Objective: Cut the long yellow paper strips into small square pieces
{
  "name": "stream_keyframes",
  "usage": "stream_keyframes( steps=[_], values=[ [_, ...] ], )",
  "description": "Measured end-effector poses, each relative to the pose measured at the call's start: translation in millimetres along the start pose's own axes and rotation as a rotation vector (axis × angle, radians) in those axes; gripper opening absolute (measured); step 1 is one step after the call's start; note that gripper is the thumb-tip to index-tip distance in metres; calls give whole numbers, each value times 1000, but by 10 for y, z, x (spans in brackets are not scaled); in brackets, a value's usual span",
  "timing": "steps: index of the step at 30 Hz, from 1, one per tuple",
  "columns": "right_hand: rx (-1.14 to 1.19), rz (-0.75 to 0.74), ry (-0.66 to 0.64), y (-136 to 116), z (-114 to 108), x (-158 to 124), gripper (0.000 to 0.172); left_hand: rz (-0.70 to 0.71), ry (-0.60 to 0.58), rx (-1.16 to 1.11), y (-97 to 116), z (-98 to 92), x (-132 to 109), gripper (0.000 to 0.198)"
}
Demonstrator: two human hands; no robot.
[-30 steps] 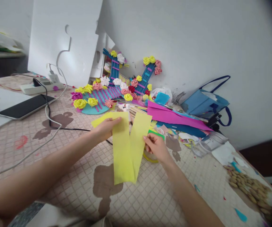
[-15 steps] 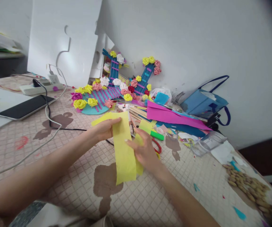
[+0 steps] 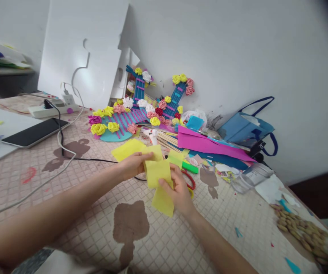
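Between my hands is a strip of yellow paper (image 3: 158,174), folded up on itself, above the table. My left hand (image 3: 137,164) pinches its upper left part, thumb on top. The lower right edge of the fold is between the thumb and fingers of my right hand (image 3: 178,189). A yellow flap hangs below the fold. Another yellow sheet (image 3: 128,149) lies behind my left hand. Just beyond my right hand are a green marker (image 3: 190,167) and red-handled scissors (image 3: 190,179), partly hidden.
Flower-covered craft pieces (image 3: 118,123) stand at the back, near a glue gun (image 3: 151,134), sticks and magenta paper (image 3: 206,142). A phone (image 3: 35,132), cables and a power strip (image 3: 52,109) are left. A blue bag (image 3: 245,127) and peanuts (image 3: 300,232) are right.
The long hanging yellow strip has been folded upward into a shorter piece. My right hand has moved slightly down and right with its lower part. The view has shifted slightly.
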State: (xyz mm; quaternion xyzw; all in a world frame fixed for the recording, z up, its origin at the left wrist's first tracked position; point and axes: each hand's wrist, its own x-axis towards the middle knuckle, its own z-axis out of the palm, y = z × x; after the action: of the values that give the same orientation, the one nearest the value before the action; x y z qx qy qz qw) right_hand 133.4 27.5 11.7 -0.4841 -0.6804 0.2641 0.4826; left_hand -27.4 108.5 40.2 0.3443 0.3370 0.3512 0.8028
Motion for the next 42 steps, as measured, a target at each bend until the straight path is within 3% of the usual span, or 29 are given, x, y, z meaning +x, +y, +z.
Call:
stream_keyframes(
  steps=[4,8,11,17,20,24,29,36,42],
  values=[
    [104,139,3,8,-10,-1,25,12,-48,6,-50,35,-3,17],
    [106,188,76,10,-55,8,21,45,-103,-8,-138,27,47,17],
    [209,234,60,23,-81,27,24,61,-125,28,-205,13,82,19],
    [426,348,102,50,-50,35,20,64,-214,52,-228,15,20,51],
    [474,344,117,77,-25,27,19,121,-275,189,-216,35,-33,51],
    [475,345,94,104,-14,12,19,232,-199,395,-237,34,-37,42],
    [510,381,69,112,-16,-1,18,238,-69,445,-266,-5,10,36],
    [531,387,90,130,-19,4,19,183,-115,316,-220,-1,-12,39],
    [615,378,114,32,-43,33,30,106,-183,462,-180,3,-50,38]
  ],
)
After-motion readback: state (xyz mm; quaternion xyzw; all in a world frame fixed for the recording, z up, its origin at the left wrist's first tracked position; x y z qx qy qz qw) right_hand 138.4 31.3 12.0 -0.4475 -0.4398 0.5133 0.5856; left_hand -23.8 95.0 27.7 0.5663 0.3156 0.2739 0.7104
